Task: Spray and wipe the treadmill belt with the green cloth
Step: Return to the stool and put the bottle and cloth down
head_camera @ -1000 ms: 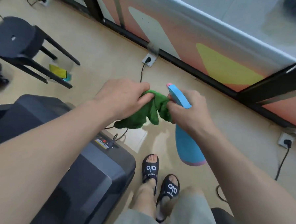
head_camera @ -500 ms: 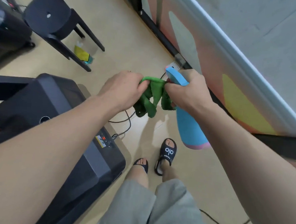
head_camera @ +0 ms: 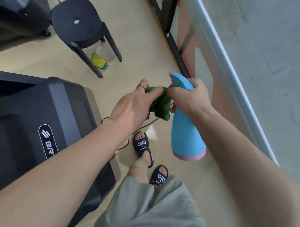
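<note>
Pinching the soft, limp green cloth, the left hand bunches it; the right hand grips the spray bottle neck.

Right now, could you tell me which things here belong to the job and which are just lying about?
For the job:
green cloth
blue spray bottle
treadmill

Lying about:
black stool
yellow-labelled bottle under it
black cable

Green cloth bunched, hanging beside blue spray bottle; black treadmill at left.
</note>
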Demonstrator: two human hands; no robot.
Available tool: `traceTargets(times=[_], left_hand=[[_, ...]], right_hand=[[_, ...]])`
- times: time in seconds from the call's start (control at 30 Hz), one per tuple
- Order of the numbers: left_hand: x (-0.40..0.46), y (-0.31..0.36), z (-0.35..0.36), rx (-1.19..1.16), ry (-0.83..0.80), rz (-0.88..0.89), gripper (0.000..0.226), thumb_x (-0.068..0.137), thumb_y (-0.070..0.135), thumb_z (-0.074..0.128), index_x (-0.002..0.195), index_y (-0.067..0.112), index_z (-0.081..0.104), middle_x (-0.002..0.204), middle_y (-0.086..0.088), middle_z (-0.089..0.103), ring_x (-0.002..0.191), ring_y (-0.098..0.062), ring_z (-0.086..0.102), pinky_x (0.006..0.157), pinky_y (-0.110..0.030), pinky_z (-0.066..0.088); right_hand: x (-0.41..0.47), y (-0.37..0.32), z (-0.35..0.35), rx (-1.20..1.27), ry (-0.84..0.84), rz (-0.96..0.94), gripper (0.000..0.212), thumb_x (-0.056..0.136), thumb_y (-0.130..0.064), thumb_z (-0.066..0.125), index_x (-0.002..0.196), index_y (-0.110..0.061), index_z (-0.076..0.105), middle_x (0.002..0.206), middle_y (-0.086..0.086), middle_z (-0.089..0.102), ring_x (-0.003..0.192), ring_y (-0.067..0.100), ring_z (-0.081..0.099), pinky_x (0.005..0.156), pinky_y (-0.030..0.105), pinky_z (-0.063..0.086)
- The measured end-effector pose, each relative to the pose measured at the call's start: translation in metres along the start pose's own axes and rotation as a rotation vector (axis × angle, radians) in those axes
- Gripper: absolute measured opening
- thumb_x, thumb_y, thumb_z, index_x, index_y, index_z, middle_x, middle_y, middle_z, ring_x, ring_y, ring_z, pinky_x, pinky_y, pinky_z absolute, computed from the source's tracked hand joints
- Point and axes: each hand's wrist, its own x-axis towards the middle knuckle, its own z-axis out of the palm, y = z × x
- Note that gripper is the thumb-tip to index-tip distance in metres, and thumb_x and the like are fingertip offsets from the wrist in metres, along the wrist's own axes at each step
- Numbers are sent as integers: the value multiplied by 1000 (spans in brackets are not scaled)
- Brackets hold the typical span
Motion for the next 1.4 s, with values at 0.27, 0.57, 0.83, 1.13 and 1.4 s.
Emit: traceTargets(times=[0.27,0.57,0.83,1.13,1.4], left_hand=[[84,-53,-53,-75,185,-153,12,91,21,46,98,19,56,91,1,53,82,-31,55,62,-42,45],[179,-123,-94,-669,474,-467,33,73,21,63,104,30,68,98,14,69,91,-12,64,84,-35,53],[230,-199,-113,-598,629,-718,14,76,21,71,84,24,60,78,8,61,70,-16,52,64,-33,47],[244,-327,-121,-681,497,-933,16,78,17,63,80,21,48,71,5,51,71,-21,44,55,-25,33],[278,-430,-120,-860,302,-910,23,79,12,64,88,26,48,81,-1,56,60,-16,44,54,-25,39]], right_hand=[[55,-96,50,87,-73,-343,11,84,-5,58,76,2,54,62,5,50,55,21,52,59,36,52],[126,-170,101,33,-209,-745,15,95,-6,60,108,-9,67,77,7,64,68,26,59,65,40,54],[195,-229,158,-60,-256,-809,5,98,-14,60,98,-10,62,76,-4,56,69,12,53,67,20,42],[296,-297,269,-375,-205,-839,31,99,-43,49,113,-21,66,90,-6,59,92,20,53,82,32,45],[395,-337,376,-683,-162,-803,49,100,-63,39,125,-27,61,98,3,68,91,30,64,78,45,55]])
